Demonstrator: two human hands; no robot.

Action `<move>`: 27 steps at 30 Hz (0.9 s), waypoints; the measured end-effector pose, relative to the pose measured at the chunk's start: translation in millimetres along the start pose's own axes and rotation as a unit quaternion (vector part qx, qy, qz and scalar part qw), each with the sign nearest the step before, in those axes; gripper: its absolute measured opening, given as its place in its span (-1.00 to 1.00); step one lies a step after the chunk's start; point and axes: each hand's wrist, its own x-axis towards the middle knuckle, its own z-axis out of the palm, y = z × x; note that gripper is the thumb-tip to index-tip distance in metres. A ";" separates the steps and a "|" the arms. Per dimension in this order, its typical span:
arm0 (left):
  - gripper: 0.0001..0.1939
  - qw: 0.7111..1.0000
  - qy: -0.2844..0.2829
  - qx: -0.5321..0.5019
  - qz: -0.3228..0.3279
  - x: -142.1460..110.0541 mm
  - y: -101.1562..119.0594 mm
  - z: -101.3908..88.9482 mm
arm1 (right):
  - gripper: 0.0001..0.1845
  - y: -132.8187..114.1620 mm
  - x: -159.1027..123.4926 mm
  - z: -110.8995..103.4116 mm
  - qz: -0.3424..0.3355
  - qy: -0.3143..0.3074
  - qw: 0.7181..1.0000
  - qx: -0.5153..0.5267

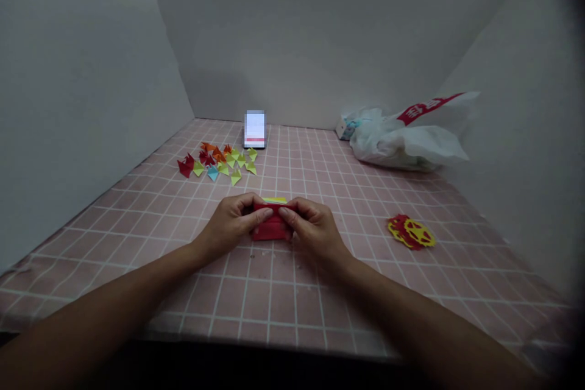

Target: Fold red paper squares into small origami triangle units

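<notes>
A sheet of red paper (270,231) is pinched between my two hands over the middle of the table, and a crease runs across it near the thumbs. My left hand (233,219) grips its left side, thumb on top. On the right side, my right hand (313,225) is closed on the same sheet, thumb pressed near the upper edge. Just behind it shows the edge of a yellow and pale stack of paper (275,200), partly hidden by the red sheet and the fingers.
Several small folded paper pieces (219,158) in red, orange, yellow-green and blue lie at the back left. Behind them stands a lit phone (255,129). A white plastic bag (393,140) sits back right, beside a small box (342,127). Red and yellow cut-outs (411,233) lie to the right.
</notes>
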 end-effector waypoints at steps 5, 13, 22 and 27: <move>-0.79 0.998 -0.008 0.048 0.036 -0.8 0.9 -1.0 | -0.75 -1.8 -0.7 -0.5 0.016 -0.003 1.000 -0.025; -0.77 0.994 0.001 0.083 0.064 -1.0 0.8 -0.6 | -0.76 -8.9 3.4 -1.9 0.037 -0.037 0.999 -0.003; -0.78 0.989 0.022 0.114 0.090 -4.4 4.6 3.1 | -0.78 -3.8 3.2 3.2 0.178 -0.090 0.971 0.134; -0.77 0.995 0.022 0.082 0.046 -2.0 2.7 2.4 | -0.80 -6.7 3.0 0.9 0.140 -0.065 0.984 0.087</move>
